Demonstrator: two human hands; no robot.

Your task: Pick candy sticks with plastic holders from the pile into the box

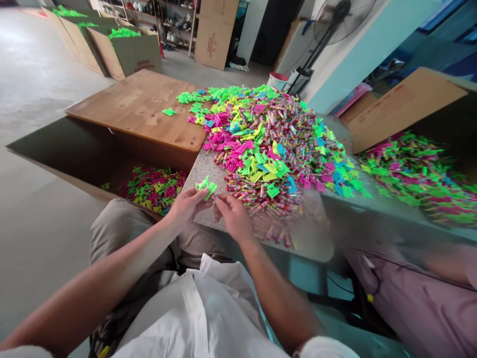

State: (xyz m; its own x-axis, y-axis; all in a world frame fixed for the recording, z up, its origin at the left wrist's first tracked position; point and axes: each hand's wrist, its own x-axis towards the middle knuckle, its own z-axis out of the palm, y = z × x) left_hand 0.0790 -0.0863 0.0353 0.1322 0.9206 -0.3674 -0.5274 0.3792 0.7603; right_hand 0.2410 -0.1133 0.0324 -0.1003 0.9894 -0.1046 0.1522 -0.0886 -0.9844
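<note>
My left hand point(189, 203) is closed on a bright green plastic piece point(207, 186), held between thumb and fingers over the near edge of the speckled tabletop point(208, 166). Close against it, my right hand point(233, 213) pinches at the piece's lower right end; whatever sits between its fingertips is too small to name. Just beyond both hands spreads a heap of small tubes with printed wrappers and red ends point(283, 119). Mixed into that heap are flat plastic pieces in pink point(238, 154), green, yellow and blue.
A wooden board point(137, 107) lies left of the heap, above an open carton point(48, 144) partly filled with coloured pieces. On the right, another carton point(406, 107) stands by more pieces, near a seated person's clothed legs point(421, 298). Cartons of green pieces point(126, 54) stand far left.
</note>
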